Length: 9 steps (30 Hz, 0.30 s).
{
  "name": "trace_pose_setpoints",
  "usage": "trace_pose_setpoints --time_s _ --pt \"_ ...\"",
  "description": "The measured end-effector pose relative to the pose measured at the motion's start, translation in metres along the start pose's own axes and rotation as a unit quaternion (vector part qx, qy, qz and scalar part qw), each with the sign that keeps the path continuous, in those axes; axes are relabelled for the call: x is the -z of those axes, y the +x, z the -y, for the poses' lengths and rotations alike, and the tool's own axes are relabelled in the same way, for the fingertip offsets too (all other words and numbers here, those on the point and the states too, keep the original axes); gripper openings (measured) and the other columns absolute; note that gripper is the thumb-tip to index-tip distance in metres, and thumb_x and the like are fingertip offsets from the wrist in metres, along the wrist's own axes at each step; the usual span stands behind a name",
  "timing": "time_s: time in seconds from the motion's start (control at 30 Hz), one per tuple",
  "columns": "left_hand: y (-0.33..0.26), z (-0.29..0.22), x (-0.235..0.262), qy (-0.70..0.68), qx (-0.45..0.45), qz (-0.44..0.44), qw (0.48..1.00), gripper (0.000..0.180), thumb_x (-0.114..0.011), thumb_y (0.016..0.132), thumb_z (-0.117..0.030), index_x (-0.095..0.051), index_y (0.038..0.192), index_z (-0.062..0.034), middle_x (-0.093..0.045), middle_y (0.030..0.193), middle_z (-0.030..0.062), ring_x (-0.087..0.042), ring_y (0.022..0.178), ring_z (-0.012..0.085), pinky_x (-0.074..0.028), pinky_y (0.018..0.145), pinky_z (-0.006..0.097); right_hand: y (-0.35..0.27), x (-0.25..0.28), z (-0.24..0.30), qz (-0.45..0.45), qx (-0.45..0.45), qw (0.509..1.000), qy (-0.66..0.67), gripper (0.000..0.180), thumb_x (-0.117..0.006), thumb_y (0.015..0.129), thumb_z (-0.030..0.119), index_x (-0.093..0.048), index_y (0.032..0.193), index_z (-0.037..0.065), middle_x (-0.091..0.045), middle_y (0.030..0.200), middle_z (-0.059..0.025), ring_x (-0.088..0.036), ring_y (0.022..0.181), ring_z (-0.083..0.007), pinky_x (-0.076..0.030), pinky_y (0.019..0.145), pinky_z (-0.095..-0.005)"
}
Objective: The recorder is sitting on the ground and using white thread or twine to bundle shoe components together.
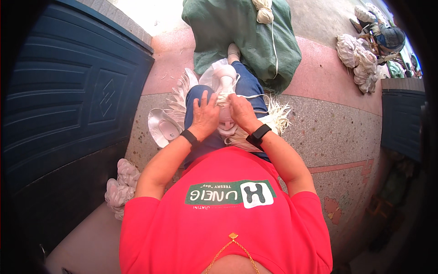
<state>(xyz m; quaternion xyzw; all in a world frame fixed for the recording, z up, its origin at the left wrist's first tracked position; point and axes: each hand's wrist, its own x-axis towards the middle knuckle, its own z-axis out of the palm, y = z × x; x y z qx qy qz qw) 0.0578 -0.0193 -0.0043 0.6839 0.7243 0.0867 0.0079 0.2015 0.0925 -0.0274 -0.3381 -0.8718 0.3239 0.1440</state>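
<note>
A pale pinkish-white sneaker (225,78) lies across my lap, its toe pointing away from me. My left hand (205,113) is at the left side of its lacing area, with several fingers fanned out and the thumb side against the shoe. Opposite it, my right hand (242,112) has its fingers bent in a pinch on a white shoelace (255,97). The lace's loose length loops out to the right. The fingertips and eyelets are partly hidden. Beside my right thigh hangs a thick bundle of cream laces (277,116).
Overlapping pale shoe uppers (179,98) lie left of my legs, near another shoe upper (163,129). A big green sack (246,39) stands ahead, a tied lace bundle (263,11) on top. Shoe piles (356,57) sit far right and lower left; a blue door (68,86) is at left.
</note>
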Motion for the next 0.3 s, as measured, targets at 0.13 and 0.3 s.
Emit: trace_pose_setpoints --time_s 0.13,0.3 --pt "-0.003 -0.002 -0.007 -0.034 0.052 -0.032 0.998 0.018 -0.070 0.077 -0.018 -0.072 0.093 -0.0096 -0.052 0.137 0.0167 -0.043 0.130 0.0393 -0.036 0.096 0.054 0.001 -0.006 -0.001 -0.017 -0.031 0.998 0.047 0.021 -0.057 0.087 0.003 -0.056 0.108 0.002 -0.066 0.080 -0.0229 -0.066 0.083 -0.0415 -0.050 0.072 -0.0530" --pt "0.003 0.001 -0.012 -0.091 0.068 0.020 0.993 0.027 -0.075 0.077 -0.025 -0.073 0.100 -0.0119 -0.051 0.138 0.0165 -0.041 0.133 0.0365 -0.034 0.098 0.054 0.004 -0.005 -0.002 -0.003 -0.094 0.990 0.104 0.024 -0.061 0.086 0.006 -0.054 0.108 0.003 -0.068 0.083 -0.0228 -0.067 0.084 -0.0414 -0.051 0.071 -0.0515"
